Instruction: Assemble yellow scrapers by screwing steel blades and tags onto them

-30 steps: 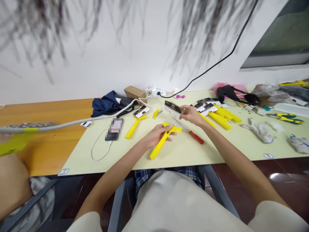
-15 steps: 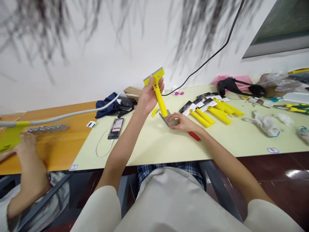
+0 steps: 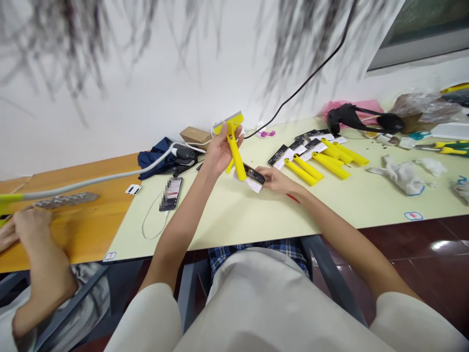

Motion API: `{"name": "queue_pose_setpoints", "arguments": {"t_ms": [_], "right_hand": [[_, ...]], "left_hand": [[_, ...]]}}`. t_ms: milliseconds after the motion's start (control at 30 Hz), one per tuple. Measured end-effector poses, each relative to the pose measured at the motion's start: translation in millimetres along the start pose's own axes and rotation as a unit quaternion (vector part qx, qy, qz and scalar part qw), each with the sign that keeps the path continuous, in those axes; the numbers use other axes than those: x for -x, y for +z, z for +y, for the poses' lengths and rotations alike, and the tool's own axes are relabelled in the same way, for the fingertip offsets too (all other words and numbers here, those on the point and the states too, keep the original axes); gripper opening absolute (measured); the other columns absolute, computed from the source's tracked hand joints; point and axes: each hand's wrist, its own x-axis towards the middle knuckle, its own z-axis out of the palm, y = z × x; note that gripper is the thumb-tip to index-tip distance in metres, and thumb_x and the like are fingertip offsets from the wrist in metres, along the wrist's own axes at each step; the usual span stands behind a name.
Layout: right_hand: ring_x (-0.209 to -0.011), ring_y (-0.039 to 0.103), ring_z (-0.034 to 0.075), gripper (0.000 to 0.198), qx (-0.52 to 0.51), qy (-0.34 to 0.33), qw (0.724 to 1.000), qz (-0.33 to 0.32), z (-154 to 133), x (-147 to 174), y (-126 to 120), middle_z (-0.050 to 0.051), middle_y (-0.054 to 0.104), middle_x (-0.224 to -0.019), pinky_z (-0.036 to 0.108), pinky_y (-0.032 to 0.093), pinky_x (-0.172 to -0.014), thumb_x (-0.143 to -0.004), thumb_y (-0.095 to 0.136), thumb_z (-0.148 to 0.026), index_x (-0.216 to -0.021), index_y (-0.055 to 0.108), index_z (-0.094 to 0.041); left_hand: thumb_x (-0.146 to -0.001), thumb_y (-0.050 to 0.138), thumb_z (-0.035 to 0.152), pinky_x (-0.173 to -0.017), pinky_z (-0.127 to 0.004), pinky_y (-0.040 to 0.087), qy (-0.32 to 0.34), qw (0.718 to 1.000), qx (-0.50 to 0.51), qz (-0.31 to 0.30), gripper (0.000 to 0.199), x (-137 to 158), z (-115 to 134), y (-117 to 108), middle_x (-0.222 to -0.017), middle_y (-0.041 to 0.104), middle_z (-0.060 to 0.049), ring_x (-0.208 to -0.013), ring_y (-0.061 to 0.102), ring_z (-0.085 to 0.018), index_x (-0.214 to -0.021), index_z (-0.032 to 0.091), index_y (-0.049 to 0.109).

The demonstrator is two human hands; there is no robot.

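Note:
My left hand (image 3: 220, 149) is closed around the neck of a yellow scraper (image 3: 238, 161), just below its wide head. The scraper's head with its metal edge points up and its handle slants down to the right. Between the fingers of my right hand (image 3: 273, 178) is a black and white printed card (image 3: 254, 177), close beside the scraper's handle end. Whether card and handle touch, I cannot tell. Part of a red object (image 3: 293, 197) shows under my right forearm. To the right lie several yellow scrapers (image 3: 331, 165) with similar cards over their heads.
A phone (image 3: 171, 194) on a white cable lies left of my arm. Behind it are dark blue cloth (image 3: 156, 156) and a cardboard box (image 3: 196, 137). White gloves (image 3: 399, 176) and a black strapped item (image 3: 361, 124) are at right. A co-worker's hand (image 3: 32, 222) is at far left.
My right hand's card, which showed a greyish side, now shows its black and white print. The scraper in my left hand has moved slightly left. The view has shifted a little.

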Motion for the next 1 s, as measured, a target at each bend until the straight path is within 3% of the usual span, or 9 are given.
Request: {"name": "queue_pose_setpoints", "arguments": {"t_ms": [100, 200, 400, 533, 633, 767, 867, 1000], "right_hand": [[-0.088, 0.068, 0.022, 0.02, 0.019, 0.021, 0.999, 0.034, 5.2, -1.8, 2.7, 0.007, 0.071, -0.108, 0.036, 0.055, -0.079, -0.085, 0.085, -0.04, -0.091, 0.084, -0.021], [-0.082, 0.065, 0.02, 0.033, 0.045, 0.052, 0.996, 0.051, 7.3, -1.1, 3.3, 0.006, 0.069, -0.108, 0.033, 0.052, -0.071, -0.075, 0.095, -0.044, -0.097, 0.085, -0.022], [-0.078, 0.059, 0.016, 0.038, 0.09, 0.073, 0.993, 0.032, 6.2, 3.2, 2.2, 0.005, 0.067, -0.114, 0.031, 0.047, -0.068, -0.072, 0.098, -0.045, -0.099, 0.083, -0.022], [-0.07, 0.051, 0.014, 0.047, 0.095, 0.094, 0.991, 0.016, 4.0, 3.9, 5.3, 0.003, 0.067, -0.099, 0.032, 0.039, -0.063, -0.07, 0.1, -0.058, -0.091, 0.082, -0.02], [-0.066, 0.05, 0.014, 0.048, 0.068, 0.103, 0.992, 0.011, 0.6, 3.8, 7.3, 0.001, 0.066, -0.083, 0.031, 0.035, -0.06, -0.071, 0.099, -0.061, -0.082, 0.076, -0.019], [-0.061, 0.047, 0.013, 0.049, 0.046, 0.122, 0.991, 0.02, -5.0, 4.7, 5.0, -0.004, 0.063, -0.071, 0.028, 0.03, -0.058, -0.069, 0.101, -0.055, -0.085, 0.069, -0.021], [-0.062, 0.051, 0.013, 0.04, 0.016, 0.12, 0.993, 0.008, -6.0, 5.3, 1.5, -0.005, 0.066, -0.074, 0.027, 0.034, -0.059, -0.074, 0.097, -0.044, -0.097, 0.073, -0.021], [-0.08, 0.065, 0.015, 0.043, -0.072, 0.106, 0.992, -0.009, -1.6, 5.3, -0.2, 0.001, 0.078, -0.109, 0.027, 0.05, -0.071, -0.074, 0.082, -0.019, -0.117, 0.078, -0.023]], "left_hand": [[-0.109, 0.071, 0.043, -0.117, -0.032, 0.061, 0.028, 0.999, 0.016, -0.004, 0.023, -2.2, 13.0, 10.6, -0.138, 0.079, -0.006, -0.146, 0.068, -0.025, -0.118, 0.023, 0.078], [-0.108, 0.073, 0.043, -0.118, -0.033, 0.061, 0.033, 0.999, 0.036, -0.019, 0.023, -0.2, 15.0, 22.3, -0.137, 0.08, -0.006, -0.145, 0.068, -0.026, -0.118, 0.022, 0.078], [-0.107, 0.074, 0.046, -0.12, -0.033, 0.059, 0.022, 0.998, 0.066, -0.007, 0.026, 7.3, 13.2, 35.3, -0.132, 0.082, -0.005, -0.143, 0.07, -0.025, -0.12, 0.024, 0.079], [-0.107, 0.074, 0.047, -0.12, -0.03, 0.058, 0.016, 0.995, 0.095, 0.004, 0.022, 10.5, 16.5, 44.1, -0.129, 0.083, -0.002, -0.143, 0.07, -0.024, -0.118, 0.029, 0.08], [-0.106, 0.075, 0.043, -0.12, -0.033, 0.059, -0.011, 0.996, 0.093, -0.004, 0.02, 11.7, 6.9, 46.9, -0.128, 0.084, -0.003, -0.141, 0.071, -0.026, -0.116, 0.026, 0.08], [-0.103, 0.081, 0.04, -0.118, -0.036, 0.062, -0.053, 0.996, 0.051, -0.04, 0.021, 13.2, -15.5, 35.6, -0.124, 0.085, -0.007, -0.137, 0.074, -0.029, -0.111, 0.021, 0.078], [-0.1, 0.084, 0.037, -0.117, -0.037, 0.062, -0.056, 0.996, 0.022, -0.065, 0.021, 14.3, -25.2, 21.1, -0.125, 0.084, -0.009, -0.136, 0.075, -0.029, -0.111, 0.02, 0.077], [-0.096, 0.087, 0.034, -0.117, -0.04, 0.061, -0.073, 0.993, -0.017, -0.095, 0.023, 15.1, -23.9, 7.0, -0.129, 0.083, -0.011, -0.134, 0.075, -0.03, -0.11, 0.019, 0.077]]}}
